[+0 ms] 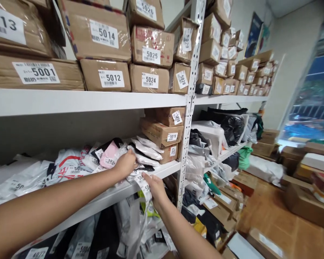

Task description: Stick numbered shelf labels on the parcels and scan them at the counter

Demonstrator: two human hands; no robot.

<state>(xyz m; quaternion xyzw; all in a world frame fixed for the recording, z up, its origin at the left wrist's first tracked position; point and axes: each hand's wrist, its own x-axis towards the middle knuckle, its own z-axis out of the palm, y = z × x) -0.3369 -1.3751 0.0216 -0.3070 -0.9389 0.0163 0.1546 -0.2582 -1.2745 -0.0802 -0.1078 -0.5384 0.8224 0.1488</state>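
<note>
My left hand (125, 164) is closed at the near end of a small stack of plastic-wrapped packets (148, 151) on the middle shelf. Its fingers grip the end of a packet there, though the fingertips are partly hidden. Beside it lies a pink packet (109, 155) with a label reading 5032. My right hand (155, 187), just past the shelf's front edge, pinches a strip of white printed labels (143, 185). The strip's tail hangs down in front of the lower shelf.
Numbered cardboard boxes (105, 75) line the upper shelf (97, 102). A white perforated post (187, 133) stands right of my hands, beside stacked small boxes (162, 131). Bagged parcels (67, 162) cover the middle shelf's left. More cartons (305, 201) stand on the floor at right.
</note>
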